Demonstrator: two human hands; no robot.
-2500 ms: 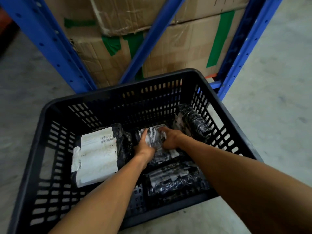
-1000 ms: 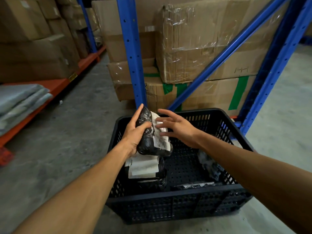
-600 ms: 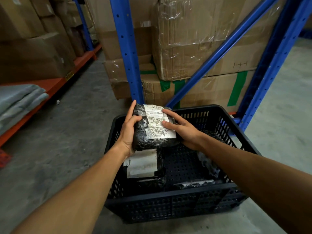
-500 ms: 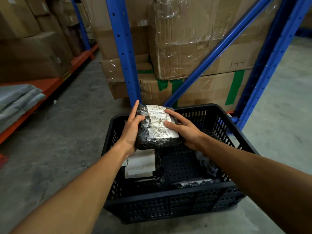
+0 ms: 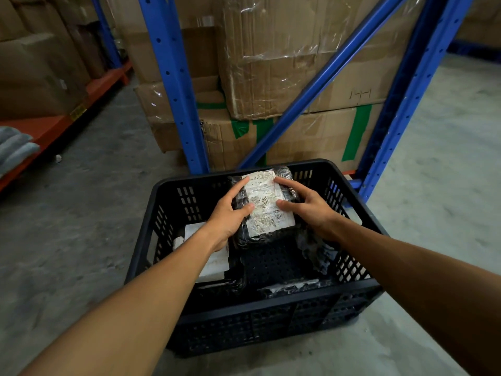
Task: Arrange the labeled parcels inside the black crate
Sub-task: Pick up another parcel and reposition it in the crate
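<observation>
A black slatted crate [image 5: 284,297] stands on the concrete floor in front of me. I hold a black-wrapped parcel with a white label [image 5: 267,206] over its back half, label up. My left hand [image 5: 226,217] grips its left side and my right hand [image 5: 309,206] its right side. Below, a parcel with a large white label [image 5: 214,260] lies at the crate's left, partly hidden by my left arm. Another black parcel [image 5: 315,252] leans on the right wall. A third [image 5: 287,286] lies by the front wall.
Blue rack uprights [image 5: 176,85] and a diagonal brace stand just behind the crate, with stacked cardboard boxes [image 5: 271,63] between them. An orange shelf [image 5: 46,126] with grey folded cloth runs along the left. Concrete floor surrounds the crate.
Both hands lifted the parcel out of the crate, turned it label-up, and have now lowered it toward the crate's back half.
</observation>
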